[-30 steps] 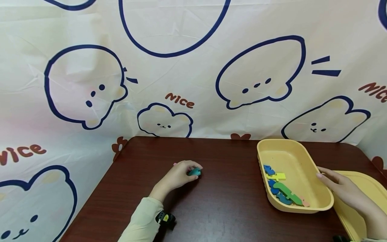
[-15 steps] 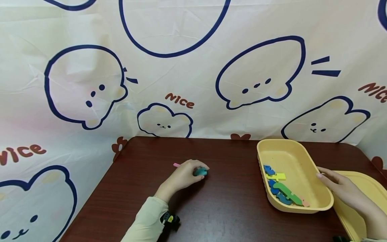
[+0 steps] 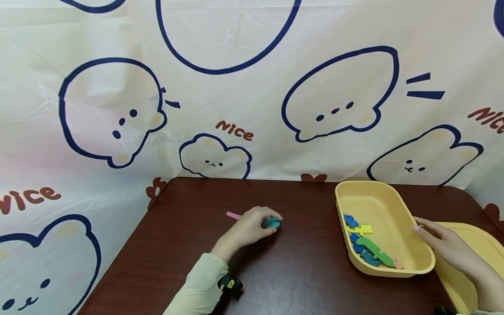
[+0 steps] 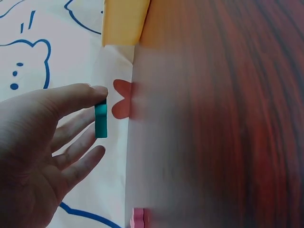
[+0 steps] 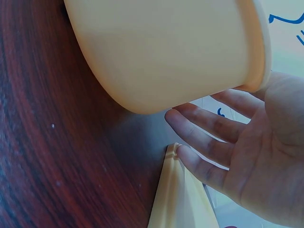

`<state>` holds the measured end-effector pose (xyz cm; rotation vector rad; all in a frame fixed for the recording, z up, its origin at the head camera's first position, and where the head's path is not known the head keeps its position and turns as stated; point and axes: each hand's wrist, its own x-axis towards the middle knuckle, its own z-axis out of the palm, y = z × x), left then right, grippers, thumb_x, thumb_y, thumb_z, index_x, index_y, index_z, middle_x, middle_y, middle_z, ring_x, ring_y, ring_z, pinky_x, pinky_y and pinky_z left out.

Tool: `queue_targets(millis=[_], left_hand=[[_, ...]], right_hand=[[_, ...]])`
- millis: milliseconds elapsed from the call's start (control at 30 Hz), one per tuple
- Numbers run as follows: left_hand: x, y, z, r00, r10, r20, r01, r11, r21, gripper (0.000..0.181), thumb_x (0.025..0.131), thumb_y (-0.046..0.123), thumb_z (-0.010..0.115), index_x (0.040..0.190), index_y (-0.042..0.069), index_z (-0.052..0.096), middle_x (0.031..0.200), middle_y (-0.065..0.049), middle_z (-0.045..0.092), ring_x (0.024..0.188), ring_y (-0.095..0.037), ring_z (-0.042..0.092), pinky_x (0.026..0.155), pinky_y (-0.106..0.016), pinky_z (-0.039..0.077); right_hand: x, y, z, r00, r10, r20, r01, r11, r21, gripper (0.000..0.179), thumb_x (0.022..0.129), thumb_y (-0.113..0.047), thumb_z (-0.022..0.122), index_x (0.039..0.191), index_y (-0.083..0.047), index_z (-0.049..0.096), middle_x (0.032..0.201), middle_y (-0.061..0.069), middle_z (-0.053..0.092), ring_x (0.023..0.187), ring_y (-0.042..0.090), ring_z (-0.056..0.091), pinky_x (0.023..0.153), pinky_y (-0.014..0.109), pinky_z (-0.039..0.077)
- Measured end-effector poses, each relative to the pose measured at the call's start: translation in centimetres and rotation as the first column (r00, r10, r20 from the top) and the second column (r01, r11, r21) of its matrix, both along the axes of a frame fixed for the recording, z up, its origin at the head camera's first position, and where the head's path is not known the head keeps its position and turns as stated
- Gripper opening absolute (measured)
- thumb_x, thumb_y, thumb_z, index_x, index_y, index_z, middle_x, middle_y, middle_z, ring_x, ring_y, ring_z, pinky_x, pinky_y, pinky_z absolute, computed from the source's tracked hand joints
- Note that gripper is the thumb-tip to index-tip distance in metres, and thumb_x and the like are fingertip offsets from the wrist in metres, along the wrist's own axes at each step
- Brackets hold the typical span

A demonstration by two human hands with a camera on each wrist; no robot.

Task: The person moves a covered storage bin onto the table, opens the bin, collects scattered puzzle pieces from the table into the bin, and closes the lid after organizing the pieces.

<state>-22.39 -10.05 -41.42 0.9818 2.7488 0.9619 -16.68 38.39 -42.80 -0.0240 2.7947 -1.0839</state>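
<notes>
My left hand (image 3: 250, 225) pinches a small flat teal puzzle piece (image 3: 272, 223) above the dark wooden table. In the left wrist view the teal piece shows edge-on under the thumb tip, with the other fingers behind or below it. A pink stick-like piece (image 3: 233, 215) lies on the table just behind that hand, partly hidden by it. My right hand (image 3: 446, 245) holds the right rim of a yellow plastic tray (image 3: 378, 188), its thumb at the rim and fingers along the outer wall. Inside the tray, at its left side, lie blue pieces (image 3: 369, 258), a yellow piece (image 3: 364, 229) and a green piece (image 3: 376, 251).
Under and beside my right hand lies a flat yellow lid (image 3: 470, 234). A pale peach piece (image 3: 397, 262) is at the tray's near end. Behind the table (image 3: 303, 262) hangs a cream cloth (image 3: 267, 96) printed with cartoon bears.
The left hand has moved to the right with the teal piece, uncovering more of the pink piece. My right hand and the tray have stayed in place.
</notes>
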Motion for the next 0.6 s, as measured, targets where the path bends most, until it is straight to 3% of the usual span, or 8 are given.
queue_targets(millis=[133, 600], left_hand=[[0.0, 0.7, 0.0, 1.000, 0.004, -0.005, -0.004, 1.000, -0.009, 0.031, 0.090, 0.012, 0.075, 0.121, 0.017, 0.070, 0.119, 0.003, 0.066, 0.103, -0.014, 0.055, 0.089, -0.029, 0.049], [0.3, 2.4, 0.6, 1.000, -0.022, -0.017, 0.022, 1.000, 0.004, 0.032, 0.090, 0.011, 0.074, 0.121, 0.019, 0.070, 0.119, 0.003, 0.065, 0.105, -0.014, 0.052, 0.090, -0.026, 0.049]], right_hand=[[0.0, -0.1, 0.0, 1.000, -0.005, 0.008, 0.005, 1.000, -0.016, 0.072, 0.107, -0.044, 0.037, 0.148, 0.014, 0.027, 0.143, 0.045, 0.029, 0.126, 0.059, 0.035, 0.088, 0.064, 0.042], [0.0, -0.2, 0.2, 1.000, -0.013, 0.022, 0.013, 1.000, -0.019, 0.073, 0.107, -0.045, 0.036, 0.148, 0.014, 0.026, 0.143, 0.046, 0.027, 0.126, 0.060, 0.034, 0.089, 0.067, 0.040]])
